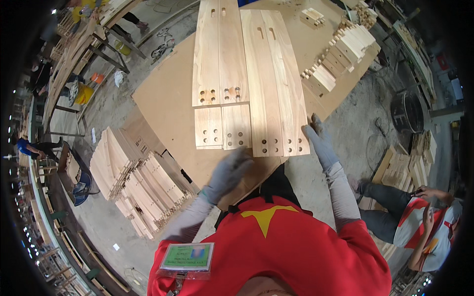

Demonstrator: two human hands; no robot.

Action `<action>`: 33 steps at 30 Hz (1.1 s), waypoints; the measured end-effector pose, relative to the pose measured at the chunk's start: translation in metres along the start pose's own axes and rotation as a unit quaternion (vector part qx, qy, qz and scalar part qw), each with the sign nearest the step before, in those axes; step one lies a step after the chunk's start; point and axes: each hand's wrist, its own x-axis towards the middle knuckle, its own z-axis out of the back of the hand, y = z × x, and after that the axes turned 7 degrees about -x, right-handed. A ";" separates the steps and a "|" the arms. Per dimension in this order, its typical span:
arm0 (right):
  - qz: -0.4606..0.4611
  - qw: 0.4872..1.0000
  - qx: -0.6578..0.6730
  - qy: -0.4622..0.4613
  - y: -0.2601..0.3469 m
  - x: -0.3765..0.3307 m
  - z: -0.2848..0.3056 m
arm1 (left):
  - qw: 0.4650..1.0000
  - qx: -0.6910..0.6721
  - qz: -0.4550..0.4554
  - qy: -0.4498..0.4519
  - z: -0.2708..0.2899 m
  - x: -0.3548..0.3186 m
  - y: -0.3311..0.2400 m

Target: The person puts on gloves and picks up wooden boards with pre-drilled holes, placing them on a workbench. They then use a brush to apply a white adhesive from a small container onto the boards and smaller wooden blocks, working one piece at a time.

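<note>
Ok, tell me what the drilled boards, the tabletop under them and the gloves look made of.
Drilled boards: pale wood, seemingly unvarnished, judging by visible grain and dull surface. Tabletop: smooth brown sheet, perhaps fibreboard, since no clear grain shows. Gloves: grey, matte, likely fabric, though any weave is too fine to confirm.

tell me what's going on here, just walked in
A person in a red shirt is working with light wooden boards with drilled ends, laid side by side on a brown worktop. The gloved right hand is at the rightmost board's edge; the gloved left hand is by the near ends. Smaller wooden pieces sit at the worktop's far right.
</note>
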 end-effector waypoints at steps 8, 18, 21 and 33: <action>-0.042 0.998 0.046 0.000 0.003 -0.033 -0.028 | 0.956 -0.276 0.086 -0.042 -0.061 0.018 -0.004; -0.053 0.957 0.280 0.046 -0.015 -0.055 -0.001 | 0.935 -0.338 0.026 -0.100 -0.090 -0.002 -0.019; 0.193 0.961 -0.196 -0.044 -0.142 -0.092 0.016 | 0.962 -0.263 0.064 -0.027 -0.113 -0.024 -0.025; -0.196 0.933 0.065 -0.296 -0.289 -0.411 0.118 | 0.948 -0.128 0.122 0.265 -0.318 -0.064 -0.027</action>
